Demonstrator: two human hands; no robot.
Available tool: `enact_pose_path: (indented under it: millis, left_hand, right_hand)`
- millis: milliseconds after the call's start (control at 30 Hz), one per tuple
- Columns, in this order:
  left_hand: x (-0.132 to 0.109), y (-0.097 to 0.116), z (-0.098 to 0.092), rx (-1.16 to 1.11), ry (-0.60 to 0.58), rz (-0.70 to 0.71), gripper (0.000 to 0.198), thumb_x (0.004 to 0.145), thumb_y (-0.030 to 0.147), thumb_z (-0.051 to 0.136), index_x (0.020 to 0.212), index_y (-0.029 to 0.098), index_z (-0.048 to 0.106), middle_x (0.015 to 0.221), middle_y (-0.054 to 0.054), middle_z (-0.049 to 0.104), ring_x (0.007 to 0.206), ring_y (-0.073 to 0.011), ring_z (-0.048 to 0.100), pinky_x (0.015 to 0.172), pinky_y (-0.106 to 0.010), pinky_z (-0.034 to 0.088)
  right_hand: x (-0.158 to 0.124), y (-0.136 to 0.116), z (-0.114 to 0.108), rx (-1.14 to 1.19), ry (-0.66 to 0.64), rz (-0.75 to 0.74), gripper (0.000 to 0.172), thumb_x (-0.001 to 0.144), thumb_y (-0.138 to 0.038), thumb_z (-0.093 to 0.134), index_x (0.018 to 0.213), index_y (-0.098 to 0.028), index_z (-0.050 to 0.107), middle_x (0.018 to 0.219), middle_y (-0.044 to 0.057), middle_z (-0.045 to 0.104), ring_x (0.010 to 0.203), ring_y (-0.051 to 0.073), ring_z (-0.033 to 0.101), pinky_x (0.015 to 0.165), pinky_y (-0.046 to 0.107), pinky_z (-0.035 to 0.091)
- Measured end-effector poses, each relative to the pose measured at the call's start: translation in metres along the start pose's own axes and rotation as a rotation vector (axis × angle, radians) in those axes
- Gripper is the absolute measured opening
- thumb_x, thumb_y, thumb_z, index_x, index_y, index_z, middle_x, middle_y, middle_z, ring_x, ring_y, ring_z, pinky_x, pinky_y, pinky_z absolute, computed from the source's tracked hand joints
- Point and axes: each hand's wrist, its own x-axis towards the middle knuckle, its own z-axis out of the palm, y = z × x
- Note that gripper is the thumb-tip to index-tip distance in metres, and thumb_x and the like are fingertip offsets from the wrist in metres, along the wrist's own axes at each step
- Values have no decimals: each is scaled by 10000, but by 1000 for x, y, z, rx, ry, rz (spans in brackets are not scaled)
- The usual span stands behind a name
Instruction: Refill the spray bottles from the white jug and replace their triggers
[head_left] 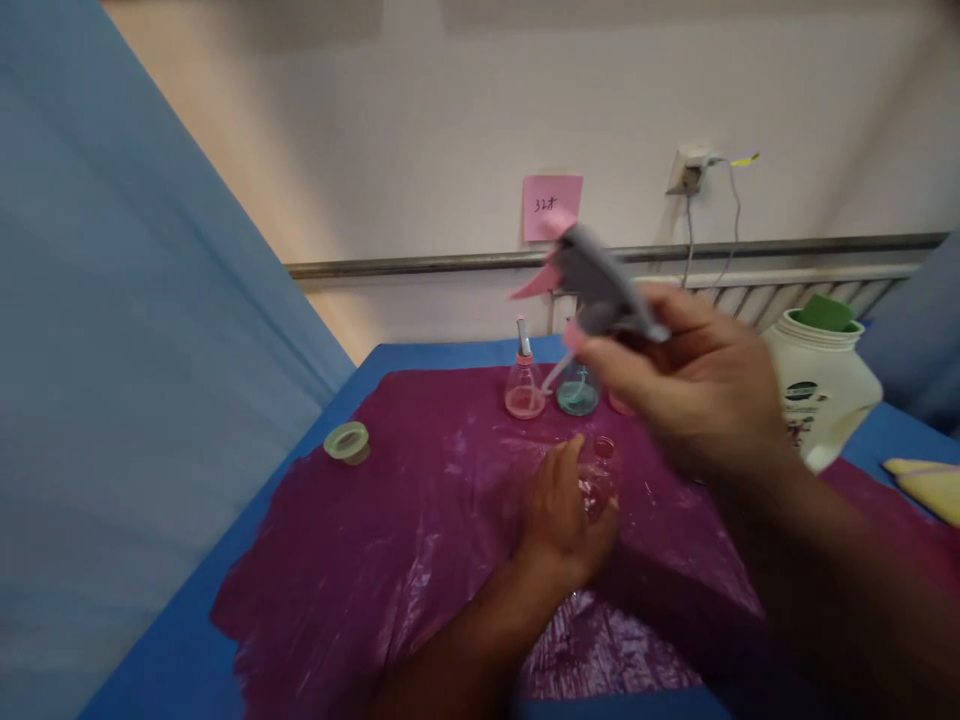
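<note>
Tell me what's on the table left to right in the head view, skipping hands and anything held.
Pale green cup-like piece, bottle with pink liquid, bottle with teal liquid, mostly hidden pink item, off-white jug, yellow item.

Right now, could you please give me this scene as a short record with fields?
Right hand: raised, gripping a gray-and-pink spray head
Left hand: around a clear uncapped bottle
Behind: spray bottle with pink liquid; bottle with teal liquid
Far right: cream jug, green piece in its mouth
Surface: purple plastic sheet, blue table
</note>
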Motion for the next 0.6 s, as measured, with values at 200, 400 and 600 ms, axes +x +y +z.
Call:
enact_pose_path:
  millis: [200,400,600]
  left_hand:
    - [0,3,-5,-11,-34,-34,830,923,292,782,1683,231,452,1653,-169,615,1535,-380,615,1308,-636,512]
    - [2,11,-7,-4,-33,-50,795,941,273,780,1666,237,456,1609,-164,638,1509,-372,633,1287,-625,538]
    - [2,8,-6,9,-39,-6,841,908,222,760,1679,221,425,1617,-177,623,1511,-372,633,1283,-620,548]
  right_hand:
    - [-15,6,-54,34,247,194,249,894,-341,980,1117,-298,877,1011,7,841,829,156,767,663,253,642]
    - [-41,33,-53,13,157,351,287,833,-355,1011,1066,-258,873,957,15,856,797,157,769,739,268,655]
    - [-56,53,-65,-24,292,392,318,847,-405,1008,1090,-258,867,961,20,845,817,173,771,744,287,641]
